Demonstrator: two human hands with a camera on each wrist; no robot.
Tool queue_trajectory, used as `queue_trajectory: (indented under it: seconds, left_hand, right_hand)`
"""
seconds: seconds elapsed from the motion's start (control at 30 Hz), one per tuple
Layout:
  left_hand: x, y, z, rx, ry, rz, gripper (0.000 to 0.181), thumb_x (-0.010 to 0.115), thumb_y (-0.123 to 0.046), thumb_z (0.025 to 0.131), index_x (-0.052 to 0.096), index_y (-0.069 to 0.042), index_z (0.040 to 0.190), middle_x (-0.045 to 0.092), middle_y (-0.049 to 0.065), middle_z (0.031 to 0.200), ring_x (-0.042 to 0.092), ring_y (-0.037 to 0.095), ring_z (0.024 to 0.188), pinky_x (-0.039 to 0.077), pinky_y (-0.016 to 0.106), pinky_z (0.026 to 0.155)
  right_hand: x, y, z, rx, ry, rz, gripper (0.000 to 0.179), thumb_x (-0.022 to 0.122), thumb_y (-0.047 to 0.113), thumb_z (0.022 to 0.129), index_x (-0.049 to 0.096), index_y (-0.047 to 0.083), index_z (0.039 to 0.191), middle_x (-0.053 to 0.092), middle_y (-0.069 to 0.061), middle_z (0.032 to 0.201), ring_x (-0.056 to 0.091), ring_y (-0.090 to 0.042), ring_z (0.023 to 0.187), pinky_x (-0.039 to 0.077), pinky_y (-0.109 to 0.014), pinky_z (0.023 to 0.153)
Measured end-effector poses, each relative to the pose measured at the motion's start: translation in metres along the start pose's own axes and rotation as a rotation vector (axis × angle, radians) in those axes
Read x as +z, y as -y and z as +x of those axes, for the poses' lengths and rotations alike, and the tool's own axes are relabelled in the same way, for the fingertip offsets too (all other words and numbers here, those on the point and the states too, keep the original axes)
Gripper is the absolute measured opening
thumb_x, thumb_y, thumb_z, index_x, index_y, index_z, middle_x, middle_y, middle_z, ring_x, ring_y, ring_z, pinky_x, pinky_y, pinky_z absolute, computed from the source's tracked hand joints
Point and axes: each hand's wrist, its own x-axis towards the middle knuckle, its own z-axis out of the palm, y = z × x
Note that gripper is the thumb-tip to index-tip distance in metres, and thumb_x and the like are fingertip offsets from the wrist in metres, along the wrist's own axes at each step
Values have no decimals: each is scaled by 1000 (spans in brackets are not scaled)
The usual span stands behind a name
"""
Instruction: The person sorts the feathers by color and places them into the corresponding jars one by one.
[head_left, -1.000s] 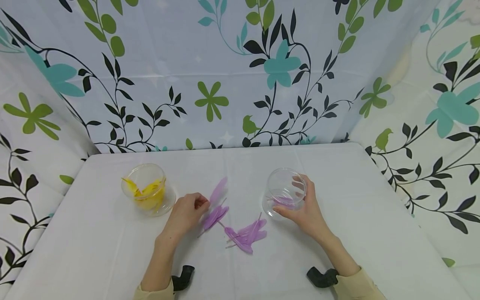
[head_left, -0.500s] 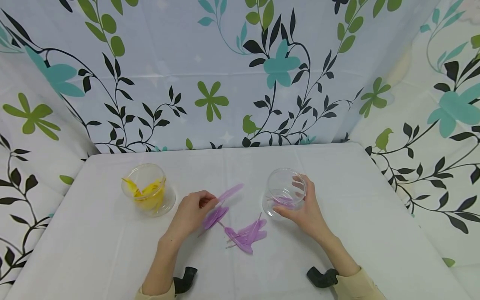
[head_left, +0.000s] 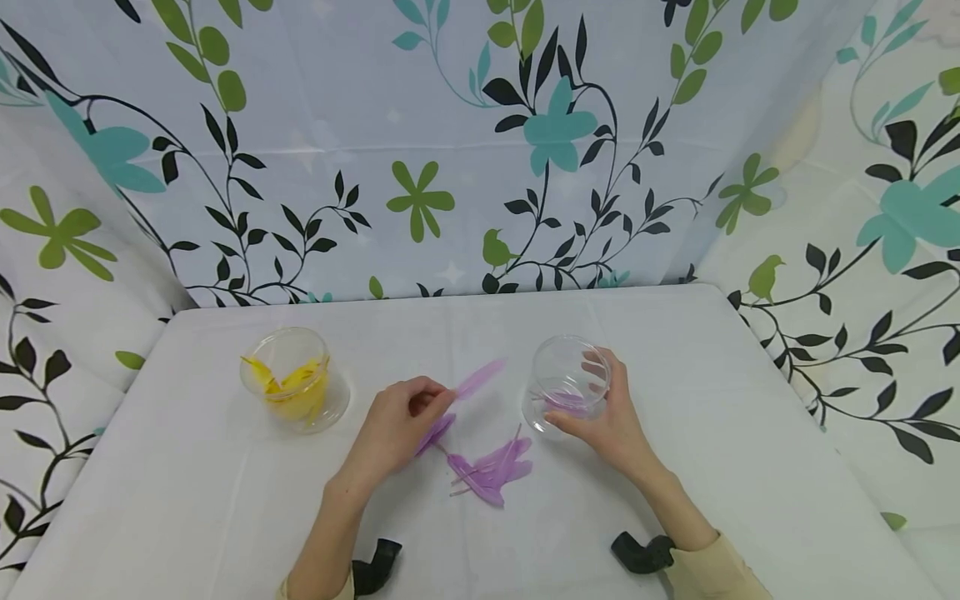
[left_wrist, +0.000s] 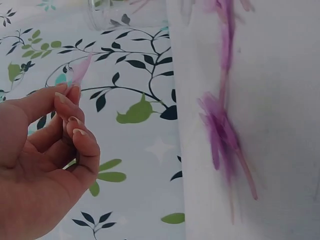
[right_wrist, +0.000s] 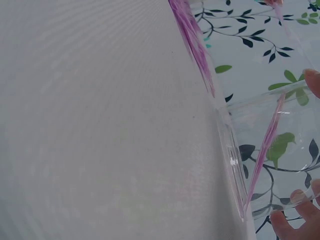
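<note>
A purple feather (head_left: pixel 480 379) is pinched between the thumb and forefinger of my left hand (head_left: pixel 401 425), which is raised over the table. In the left wrist view the feather (left_wrist: pixel 81 70) points up from the fingertips. My right hand (head_left: pixel 611 417) grips a clear cup (head_left: pixel 562 358) from its right side, with the fingers behind and the thumb in front. A purple feather (right_wrist: pixel 267 145) leans inside that cup in the right wrist view. More purple feathers (head_left: pixel 495 467) lie loose on the table between my hands, some partly hidden behind the left hand.
To the left stands another clear cup (head_left: pixel 288 342) holding yellow feathers (head_left: pixel 300 392). A white cloth covers the table (head_left: pixel 187 500). A curtain (head_left: pixel 450 150) printed with leaves and flowers hangs along the back and sides.
My left hand has moved right toward the clear cup, lifting the feather away from the others and swinging its tip to the right. The right hand has stayed on the cup.
</note>
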Motion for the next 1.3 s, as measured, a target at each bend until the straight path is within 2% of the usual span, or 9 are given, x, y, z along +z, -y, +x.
queue_trajectory:
  seconds: [0.27,0.57,0.83,1.03,1.3]
  left_hand:
    - [2,-15,-6,41,-15,-3,15,67,-29,96,73,-17,103,59,-1,84,52,16,82,47,24,65]
    - [10,-27,0,106,-24,3,13,69,-28,96,73,-17,100,60,-2,85,52,16,83,49,27,71]
    - [23,-40,7,189,-45,17,12,70,-28,95,74,-17,98,61,-7,82,52,14,83,49,28,72]
    - [34,-49,11,221,-66,22,12,70,-27,95,74,-16,98,62,-8,83,54,16,84,49,27,74]
    - [50,-56,16,263,-46,34,12,69,-27,95,73,-16,97,64,-7,85,59,22,90,50,27,76]
  right_hand:
    - [1,1,1,-10,-7,7,106,92,24,71,22,20,152,37,-16,149,41,-36,137,33,-65,111]
    - [1,-2,1,-6,-4,5,106,91,25,73,21,19,152,37,-14,149,40,-33,139,32,-64,112]
    - [2,-2,0,11,0,2,105,90,28,73,21,22,152,36,-13,150,39,-33,140,33,-64,112]
    - [1,0,-1,14,2,-1,106,90,27,74,20,21,152,37,-14,151,40,-33,139,34,-65,112]
    - [1,0,-2,1,4,14,107,90,25,74,19,18,153,36,-16,150,38,-35,140,33,-66,111]
